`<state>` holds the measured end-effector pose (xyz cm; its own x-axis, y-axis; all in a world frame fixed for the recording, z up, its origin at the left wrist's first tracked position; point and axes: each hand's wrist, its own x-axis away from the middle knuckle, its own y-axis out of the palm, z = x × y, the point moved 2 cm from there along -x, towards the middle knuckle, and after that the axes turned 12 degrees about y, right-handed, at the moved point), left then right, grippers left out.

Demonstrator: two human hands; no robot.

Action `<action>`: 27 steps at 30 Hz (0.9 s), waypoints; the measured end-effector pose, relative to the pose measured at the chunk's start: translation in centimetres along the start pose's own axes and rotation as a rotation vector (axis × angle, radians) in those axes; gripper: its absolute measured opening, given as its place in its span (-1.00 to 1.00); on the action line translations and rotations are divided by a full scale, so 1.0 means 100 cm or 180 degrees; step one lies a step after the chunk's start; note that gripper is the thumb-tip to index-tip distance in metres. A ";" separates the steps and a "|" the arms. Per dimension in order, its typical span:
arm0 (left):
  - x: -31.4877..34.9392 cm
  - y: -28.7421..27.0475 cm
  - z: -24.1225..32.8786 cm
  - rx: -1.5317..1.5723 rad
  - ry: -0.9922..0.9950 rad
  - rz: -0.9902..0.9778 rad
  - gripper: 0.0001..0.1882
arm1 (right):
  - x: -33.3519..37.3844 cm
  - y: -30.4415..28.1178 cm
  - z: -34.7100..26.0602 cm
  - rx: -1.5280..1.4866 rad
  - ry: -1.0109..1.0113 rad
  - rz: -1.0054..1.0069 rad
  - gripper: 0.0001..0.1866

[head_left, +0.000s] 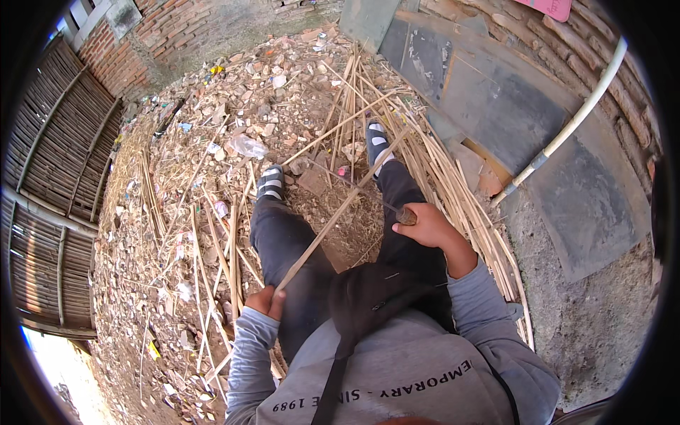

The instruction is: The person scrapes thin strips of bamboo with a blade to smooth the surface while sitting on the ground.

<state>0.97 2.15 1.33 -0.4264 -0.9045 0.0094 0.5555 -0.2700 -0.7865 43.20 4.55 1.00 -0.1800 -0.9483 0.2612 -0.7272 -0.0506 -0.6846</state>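
Observation:
My left hand (265, 303) is closed around the near end of a long split bamboo strip (340, 212). The strip slants up and to the right across my legs, its far end lying over the bamboo pile by my right foot. My right hand (433, 230) grips the round wooden handle of a knife (406, 215) above my right thigh. Its thin blade, seen nearly edge-on, points forward and left toward the strip. Whether blade and strip touch, I cannot tell.
Many bamboo strips (443, 180) lie along my right side, and more strips (232, 262) lie at my left. Rubble and litter (191, 142) cover the ground. Dark panels (496, 106) and a pale pole (581, 110) lean at the right; a bamboo fence (53, 142) stands left.

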 end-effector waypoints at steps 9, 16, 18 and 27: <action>0.000 0.002 -0.002 0.0030 -0.0030 0.0041 -0.54 | -0.003 -0.002 0.008 -0.0464 0.0292 0.0258 -0.59; 0.000 0.000 0.000 0.0043 0.0002 0.0023 -0.55 | -0.003 0.004 0.013 -0.0527 0.0224 0.0411 -0.60; 0.000 0.001 -0.002 0.0034 0.0038 0.0033 -0.55 | -0.002 0.004 0.011 -0.0544 0.0229 0.0412 -0.61; 0.001 0.002 -0.003 0.0128 -0.0025 0.0063 -0.53 | -0.002 0.004 0.011 -0.0564 0.0167 0.0420 -0.60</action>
<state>0.83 2.07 0.98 -0.4095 -0.9123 -0.0011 0.5921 -0.2648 -0.7611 43.66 4.39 -0.03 -0.3121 -0.9252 0.2157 -0.7992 0.1329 -0.5862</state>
